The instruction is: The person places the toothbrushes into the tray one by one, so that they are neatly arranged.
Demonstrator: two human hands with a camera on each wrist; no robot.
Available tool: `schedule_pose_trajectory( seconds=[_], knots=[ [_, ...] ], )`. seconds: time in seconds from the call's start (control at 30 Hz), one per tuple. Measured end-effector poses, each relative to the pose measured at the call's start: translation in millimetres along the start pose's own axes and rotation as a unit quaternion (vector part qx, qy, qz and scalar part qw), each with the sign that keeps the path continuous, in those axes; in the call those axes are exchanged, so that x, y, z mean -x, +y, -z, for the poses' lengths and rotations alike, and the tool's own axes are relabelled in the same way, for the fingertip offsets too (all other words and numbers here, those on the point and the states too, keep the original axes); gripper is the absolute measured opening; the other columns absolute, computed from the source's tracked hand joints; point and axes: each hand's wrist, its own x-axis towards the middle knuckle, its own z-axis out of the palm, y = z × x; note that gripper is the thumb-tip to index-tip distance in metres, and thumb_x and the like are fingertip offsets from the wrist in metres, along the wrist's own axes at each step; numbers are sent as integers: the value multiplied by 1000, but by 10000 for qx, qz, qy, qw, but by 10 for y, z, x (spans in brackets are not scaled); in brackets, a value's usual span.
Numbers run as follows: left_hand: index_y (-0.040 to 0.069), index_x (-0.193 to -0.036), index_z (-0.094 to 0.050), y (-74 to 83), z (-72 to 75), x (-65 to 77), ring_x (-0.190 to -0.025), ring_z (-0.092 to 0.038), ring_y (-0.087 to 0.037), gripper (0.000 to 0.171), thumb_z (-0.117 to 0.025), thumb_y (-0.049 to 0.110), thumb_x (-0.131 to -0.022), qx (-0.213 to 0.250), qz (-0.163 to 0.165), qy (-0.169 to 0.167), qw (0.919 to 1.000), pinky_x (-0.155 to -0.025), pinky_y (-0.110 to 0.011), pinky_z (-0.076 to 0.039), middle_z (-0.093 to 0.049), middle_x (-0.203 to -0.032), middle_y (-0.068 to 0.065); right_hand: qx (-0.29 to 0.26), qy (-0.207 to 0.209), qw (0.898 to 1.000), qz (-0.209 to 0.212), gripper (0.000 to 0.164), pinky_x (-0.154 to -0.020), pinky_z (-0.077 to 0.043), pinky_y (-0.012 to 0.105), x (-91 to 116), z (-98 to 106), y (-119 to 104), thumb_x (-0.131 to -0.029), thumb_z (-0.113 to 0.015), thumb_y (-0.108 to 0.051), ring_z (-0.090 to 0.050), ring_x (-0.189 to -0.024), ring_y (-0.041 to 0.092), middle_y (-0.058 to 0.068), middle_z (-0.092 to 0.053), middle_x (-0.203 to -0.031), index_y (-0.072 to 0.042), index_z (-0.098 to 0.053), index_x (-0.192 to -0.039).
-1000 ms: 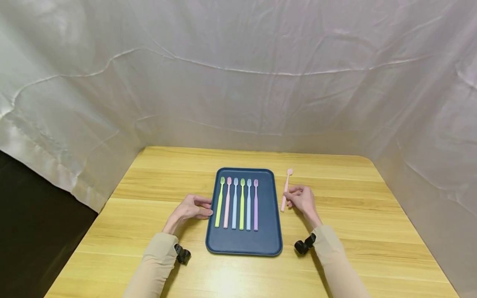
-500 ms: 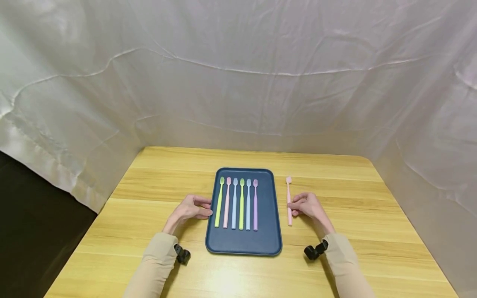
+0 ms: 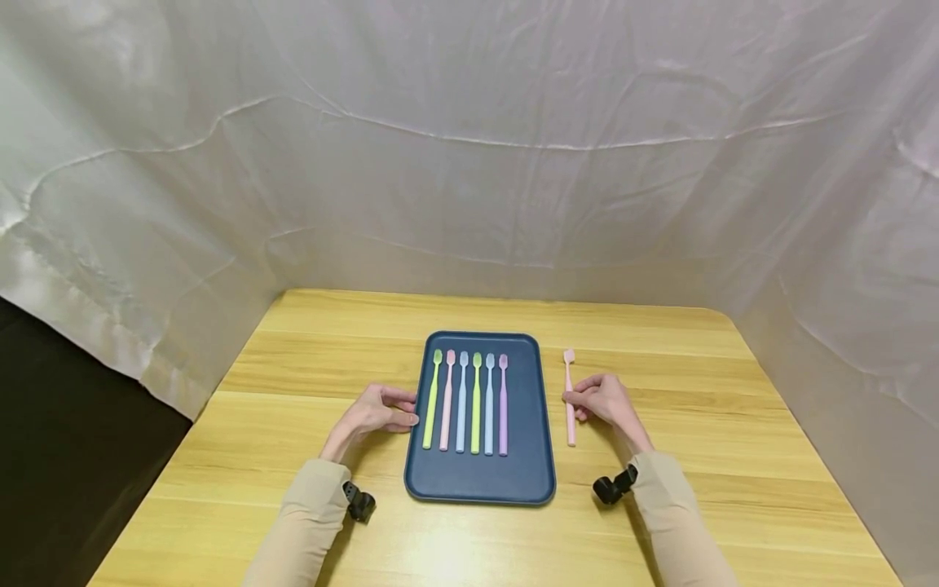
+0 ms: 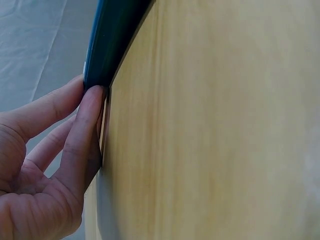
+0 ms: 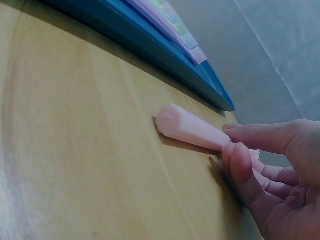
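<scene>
Thumb and forefinger of my right hand (image 3: 603, 399) pinch a pink toothbrush (image 3: 568, 377) by its handle, right of the tray. The brush lies close over the table, head pointing away; its blunt handle end (image 5: 182, 125) faces the camera in the right wrist view. At the left edge of the dark blue tray (image 3: 480, 481), the fingertips of my left hand (image 3: 376, 410) touch the rim, the fingers fairly straight. Inside the tray several toothbrushes lie in a row: a yellow-green one (image 3: 431, 408) leftmost, then pink, blue, green and blue, with a purple one (image 3: 503, 412) rightmost.
The wooden table (image 3: 704, 391) carries the tray near its middle. Pale, wrinkled fabric (image 3: 499, 187) hangs behind it and on both sides. A dark area (image 3: 59, 456) shows beyond the left side of the table. Each wrist wears a small black camera (image 3: 359, 501).
My right hand has brought the pink toothbrush nearer and slightly right, turning it from slanted to almost straight, then shifted its grip slightly up the handle. The left hand and tray stay put.
</scene>
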Motion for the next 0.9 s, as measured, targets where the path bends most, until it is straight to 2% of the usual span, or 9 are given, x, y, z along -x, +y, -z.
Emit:
schedule_pose_trajectory(
  seconds=[0.23,0.53,0.9],
  knots=[
    [-15,-133,-55,0,-5,3,-77,-72,-15,55,-75,-8,-82,1,20,19,10000,-80,-35,-68,-70,-100,-16,48,134,9999,-19,29,-48,-57,19,-4,-12,13,-87,-75,-7,-61,-50,7,1,-69,-64,14,-63,-103],
    [-14,-132,-56,2,-3,4,-76,-72,-15,55,-76,-8,-82,1,35,27,10000,-79,-35,-68,-70,-99,-15,45,64,9999,73,28,-46,-56,18,2,-15,16,-88,-73,-5,-59,-49,6,0,-68,-63,16,-63,-104],
    [-15,-132,-56,2,-2,10,-77,-72,-15,55,-76,-7,-81,-20,18,-6,10000,-79,-34,-68,-69,-98,-16,339,315,9989,23,24,-41,-50,17,-3,-41,25,-85,-76,-8,-56,-47,6,0,-67,-61,11,-66,-98]
  ],
)
